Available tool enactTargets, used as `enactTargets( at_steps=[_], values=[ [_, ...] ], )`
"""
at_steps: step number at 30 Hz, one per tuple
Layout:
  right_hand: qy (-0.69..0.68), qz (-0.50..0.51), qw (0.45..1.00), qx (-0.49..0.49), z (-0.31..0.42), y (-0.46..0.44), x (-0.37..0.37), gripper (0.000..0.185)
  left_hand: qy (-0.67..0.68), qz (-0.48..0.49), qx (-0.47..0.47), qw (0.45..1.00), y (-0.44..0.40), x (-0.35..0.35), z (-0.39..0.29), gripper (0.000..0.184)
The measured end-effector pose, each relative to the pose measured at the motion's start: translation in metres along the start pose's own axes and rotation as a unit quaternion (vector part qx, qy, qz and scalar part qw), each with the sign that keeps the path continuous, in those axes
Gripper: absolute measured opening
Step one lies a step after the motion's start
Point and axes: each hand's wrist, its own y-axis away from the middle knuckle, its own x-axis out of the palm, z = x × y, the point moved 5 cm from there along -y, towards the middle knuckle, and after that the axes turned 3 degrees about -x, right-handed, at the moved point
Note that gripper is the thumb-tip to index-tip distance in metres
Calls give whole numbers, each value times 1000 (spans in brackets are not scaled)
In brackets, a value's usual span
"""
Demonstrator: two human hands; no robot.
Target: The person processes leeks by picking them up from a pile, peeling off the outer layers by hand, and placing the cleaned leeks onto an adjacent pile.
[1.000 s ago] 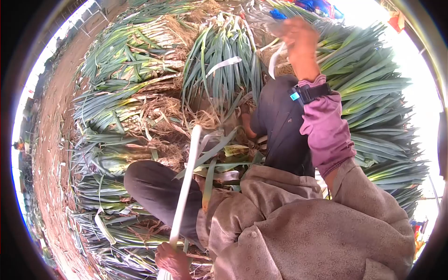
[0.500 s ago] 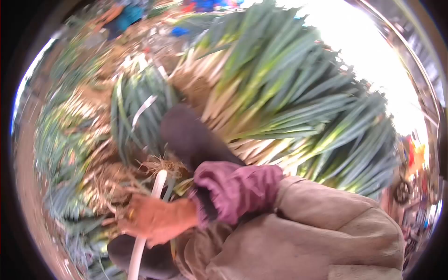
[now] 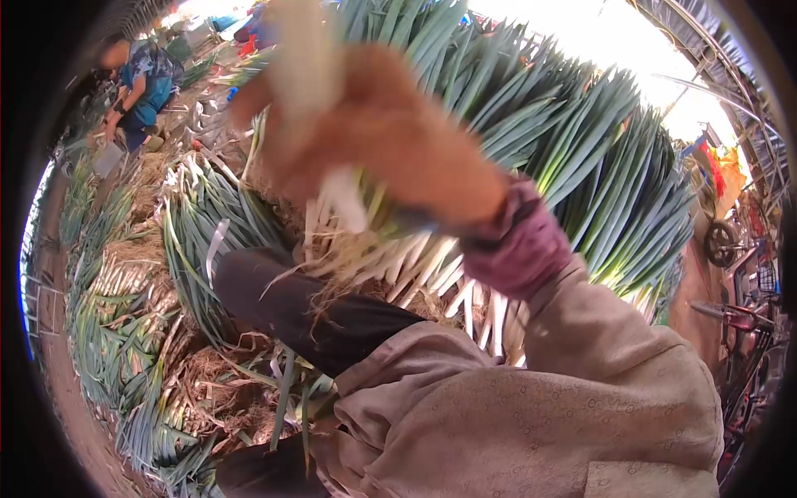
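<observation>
My right hand (image 3: 398, 141) is raised close to the camera and blurred. Its fingers are wrapped round a leek (image 3: 309, 58), whose pale shaft sticks up above the fist. Below the fist, a white end and stringy roots (image 3: 353, 270) hang over my dark trouser leg (image 3: 307, 315). Behind the hand lies a large row of leeks (image 3: 598, 191), green leaves pointing up and right, white ends towards me. A bundle of leeks (image 3: 224, 220) with a white band lies beyond my knee. My left hand is out of view.
A person (image 3: 149, 83) in a blue-green top crouches at the upper left, hands low among the leeks. More leeks (image 3: 124, 357) with tangled roots lie along the left. At the right stand parked bikes (image 3: 739, 311) and an orange bag (image 3: 729, 178).
My right hand has risen from low beside my legs to near the camera, with the leek in it. The view has shifted, and the crouching person shows more fully.
</observation>
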Motion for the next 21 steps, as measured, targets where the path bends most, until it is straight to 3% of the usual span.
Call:
enactTargets(
  at_steps=[1, 2, 4, 6, 8, 13, 16, 17, 19, 20, 21],
  values=[
    [31, -46, 998, 33, 8, 2, -28, 17, 16, 44, 26, 999, -3, 2, -10, 37],
    [146, 4, 974, -171, 10, -2, -61, 16, 41, 73, 12, 996, 1, 6, -8, 38],
    [-58, -132, 987, 73, 1, 25, -110, 11, 89, 130, -16, 987, 17, 19, -3, 39],
    [-53, -241, 964, 97, -16, 45, -169, 19, 120, 148, -42, 981, 24, 27, -9, 38],
    [96, -391, 907, 120, -14, 85, -198, 17, 141, 170, -50, 974, 31, 38, -16, 38],
    [231, -437, 860, 127, -18, 180, -254, 21, 129, 174, 17, 976, 44, 63, -41, 44],
    [337, -482, 806, 60, -8, 219, -261, 20, 102, 206, 65, 971, 50, 80, -54, 42],
    [333, -503, 796, 48, -8, 232, -266, 20, 91, 164, 102, 977, 39, 79, -69, 30],
    [325, -536, 779, 21, -14, 263, -278, 19, 247, 210, -45, 945, 76, 120, -53, 31],
    [329, -577, 747, 26, -23, 287, -288, 21, 243, 244, -50, 938, 95, 135, -50, 33],
    [321, -579, 749, 20, -28, 307, -299, 18, 238, 277, -54, 930, 118, 150, -43, 35]
  ],
)
